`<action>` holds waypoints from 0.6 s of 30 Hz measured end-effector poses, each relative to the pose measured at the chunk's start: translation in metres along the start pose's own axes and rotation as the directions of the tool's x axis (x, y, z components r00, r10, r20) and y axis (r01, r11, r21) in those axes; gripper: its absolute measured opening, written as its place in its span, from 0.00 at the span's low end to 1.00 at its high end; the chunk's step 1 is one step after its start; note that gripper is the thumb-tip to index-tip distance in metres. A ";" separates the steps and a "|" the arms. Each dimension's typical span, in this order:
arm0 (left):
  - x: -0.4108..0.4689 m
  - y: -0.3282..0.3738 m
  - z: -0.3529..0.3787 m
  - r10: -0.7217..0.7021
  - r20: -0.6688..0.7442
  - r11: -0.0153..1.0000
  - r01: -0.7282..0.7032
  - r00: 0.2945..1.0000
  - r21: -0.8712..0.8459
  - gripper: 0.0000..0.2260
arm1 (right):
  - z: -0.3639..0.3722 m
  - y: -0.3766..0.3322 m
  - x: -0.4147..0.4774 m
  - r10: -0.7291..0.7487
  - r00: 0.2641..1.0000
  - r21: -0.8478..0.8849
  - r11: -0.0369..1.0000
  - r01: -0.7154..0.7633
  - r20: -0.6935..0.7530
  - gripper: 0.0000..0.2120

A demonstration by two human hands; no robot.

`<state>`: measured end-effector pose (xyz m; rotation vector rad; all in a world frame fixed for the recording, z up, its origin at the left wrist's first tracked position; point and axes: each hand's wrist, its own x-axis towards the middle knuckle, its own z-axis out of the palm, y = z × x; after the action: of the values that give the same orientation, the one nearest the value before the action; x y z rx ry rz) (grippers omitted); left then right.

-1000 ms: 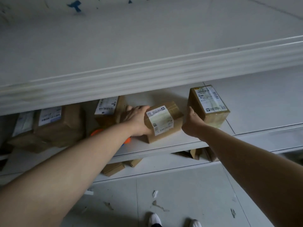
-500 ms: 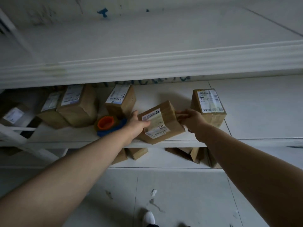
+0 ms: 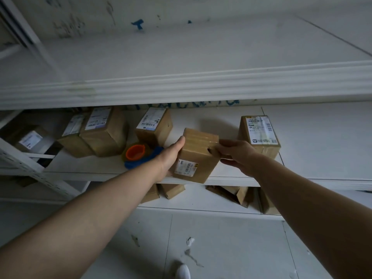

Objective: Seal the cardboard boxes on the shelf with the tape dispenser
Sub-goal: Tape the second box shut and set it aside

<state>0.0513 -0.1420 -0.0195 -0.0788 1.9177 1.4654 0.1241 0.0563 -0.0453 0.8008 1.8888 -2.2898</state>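
White metal shelving (image 3: 181,91) fills the upper frame, its ribbed board edge running 9 to 3 o'clock, with a perforated upright (image 3: 30,168) slanting at 9 o'clock. The back wall (image 3: 80,15) at 12 o'clock is scuffed white with blue paint marks (image 3: 137,24). Pale tiled floor (image 3: 231,248) at 6 o'clock shows grout lines and chipped patches (image 3: 189,241); light is dim and flat.

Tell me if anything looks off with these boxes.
The box, held tilted over the shelf edge by the left hand and right hand, has a small dark hole in its face, by the right hand.
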 end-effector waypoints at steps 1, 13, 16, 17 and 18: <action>0.002 -0.001 0.000 -0.009 0.016 1.000 0.010 1.000 -0.018 0.14 | 0.001 0.000 0.000 -0.005 0.999 0.021 1.000 0.005 0.039 0.15; 0.018 -0.007 -0.005 0.135 -0.042 0.987 -0.131 0.990 0.093 0.33 | 0.007 -0.004 0.008 -0.030 0.989 -0.032 0.999 0.035 0.143 0.22; 0.018 -0.004 0.000 0.144 -0.047 0.984 -0.138 0.988 0.114 0.33 | 0.014 -0.002 0.010 -0.050 0.999 -0.136 0.990 0.049 -0.006 0.23; 0.018 -0.003 0.002 0.153 -0.062 0.978 -0.142 0.986 0.154 0.32 | 0.016 -0.003 0.009 -0.070 0.996 -0.191 0.980 0.058 -0.058 0.25; 0.018 -0.002 0.005 0.169 -0.091 0.966 -0.147 0.981 0.211 0.31 | 0.019 -0.005 0.010 -0.098 0.990 -0.243 0.967 0.071 -0.097 0.26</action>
<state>0.0410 -0.1322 -0.0313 0.0938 2.1956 1.3811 0.1075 0.0423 -0.0432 0.8422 2.2336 -2.0440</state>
